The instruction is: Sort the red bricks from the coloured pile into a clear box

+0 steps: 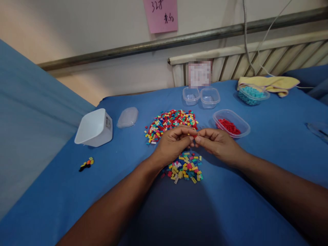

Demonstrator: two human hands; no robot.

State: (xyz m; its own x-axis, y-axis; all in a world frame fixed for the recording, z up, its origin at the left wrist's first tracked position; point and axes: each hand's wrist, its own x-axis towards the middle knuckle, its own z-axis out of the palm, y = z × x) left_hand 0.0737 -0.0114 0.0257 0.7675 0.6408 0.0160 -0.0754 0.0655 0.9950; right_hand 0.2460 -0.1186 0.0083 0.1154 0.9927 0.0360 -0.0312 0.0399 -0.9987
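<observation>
- evidently, the left hand (175,143) and the right hand (217,143) meet over the bench (61,191), thumbs and forefingers pinching a small red brick (195,136) between them; the fingers hide most of it, so its exact shape i cannot tell.
- the grip is all fingertips, likely because the piece is tiny and a fuller grasp would cover it.
- just beyond the hands lies the large mixed brick pile (170,119), and nearer the body the smaller brick scatter (189,167), both probably placed centrally so either hand can reach them.
- to the right, an oblong see-through tub (245,130) holds red bricks (230,126), its walls presumably keeping that one colour apart from the mix.
- farther right, turquoise bricks (252,92) sit in another see-through tub beside the yellow cloth (278,82).
- two small square tubs (200,98) stand side by side past the pile.
- to the left are a white tub (89,131), a flat translucent lid (128,117) and a little black-and-yellow brick cluster (87,164), well apart from the main pile.
</observation>
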